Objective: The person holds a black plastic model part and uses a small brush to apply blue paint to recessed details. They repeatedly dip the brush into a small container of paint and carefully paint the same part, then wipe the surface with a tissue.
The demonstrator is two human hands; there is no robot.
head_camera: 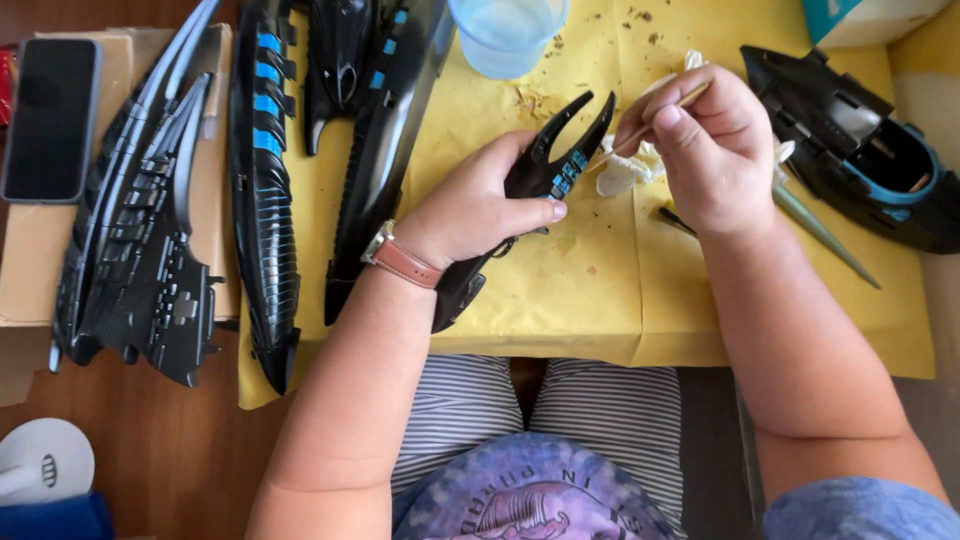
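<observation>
Black plastic, the forked model part [545,175] is gripped at mid-length by the closed left hand [475,205] over the yellow paper [600,290]. A thin wooden stick [665,108] is pinched in the closed right hand [715,150]. The part is judged light, stiff, its slim prongs fragile; the thicker middle is best held.

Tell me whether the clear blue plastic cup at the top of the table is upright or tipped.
Upright: the clear blue plastic cup stands on its base on the yellow paper cover. Its rim is cut off by the frame.

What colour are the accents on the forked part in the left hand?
Blue, on a black forked part, head view.
</observation>
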